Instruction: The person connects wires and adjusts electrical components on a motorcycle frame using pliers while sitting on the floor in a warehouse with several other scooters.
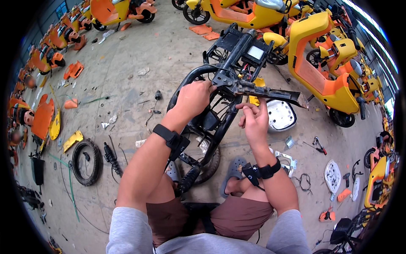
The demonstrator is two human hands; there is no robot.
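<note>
A stripped black scooter frame (220, 131) lies in front of me, its metal bracket (224, 81) facing up. My left hand (193, 98) is closed at the bracket's left side, thumb and fingertips pinched together; whatever they hold is too small or hidden to make out. From the bracket a dark kickstand (281, 94) with a spring (246, 84) reaches to the right. Beneath it, my right hand (256, 120) has one finger raised against its underside. The other fingers are loosely bent and apart, with nothing seen in them.
A wheel (210, 167) sits under the frame's near end. To the left lie a loose tire (86, 162) and a shock absorber (111, 155). On the right are a white plastic cover (282, 115), pliers (320, 146) and a yellow-orange scooter (315, 72). More scooters line the edges.
</note>
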